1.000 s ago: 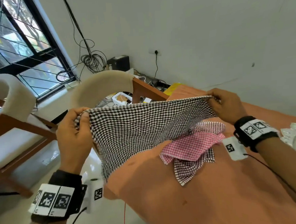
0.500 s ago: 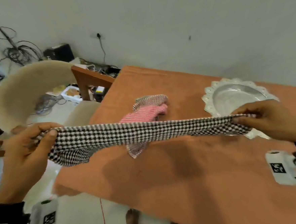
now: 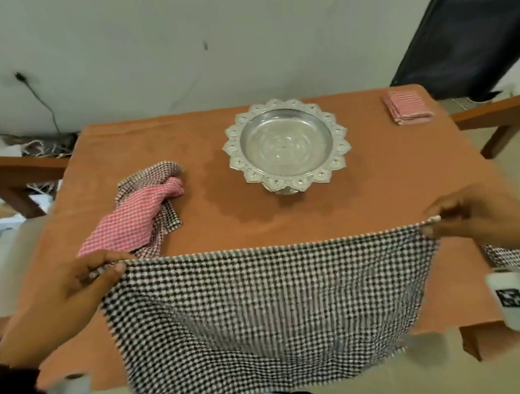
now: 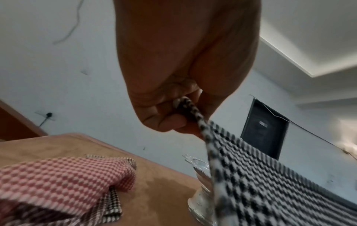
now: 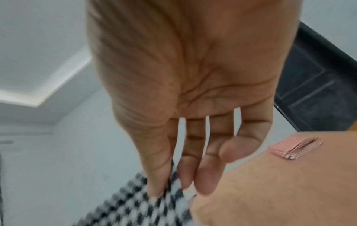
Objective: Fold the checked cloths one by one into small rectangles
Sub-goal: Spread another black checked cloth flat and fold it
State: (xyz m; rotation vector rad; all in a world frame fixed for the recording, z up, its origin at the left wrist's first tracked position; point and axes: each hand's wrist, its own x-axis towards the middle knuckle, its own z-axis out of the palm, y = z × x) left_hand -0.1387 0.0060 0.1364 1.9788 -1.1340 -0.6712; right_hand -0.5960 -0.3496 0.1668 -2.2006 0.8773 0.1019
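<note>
Each hand pinches a top corner of the black-and-white checked cloth [image 3: 270,313]: left hand [image 3: 63,300] at nine o'clock, right hand [image 3: 481,215] at three. Between them the top hem is taut; the rest hangs toward six o'clock over the table's [image 3: 284,213] near edge. Light and limp, it likely handles best held by its corners.

A black-and-white checked cotton cloth [image 3: 270,313]; a crumpled red-and-white checked cloth [image 3: 134,218] over a fine dark-checked one [image 3: 165,222]; a small folded red-checked rectangle [image 3: 408,111] — all on a plain orange table covering [image 3: 389,169]. Silver embossed scalloped metal bowl [image 3: 285,142].
</note>
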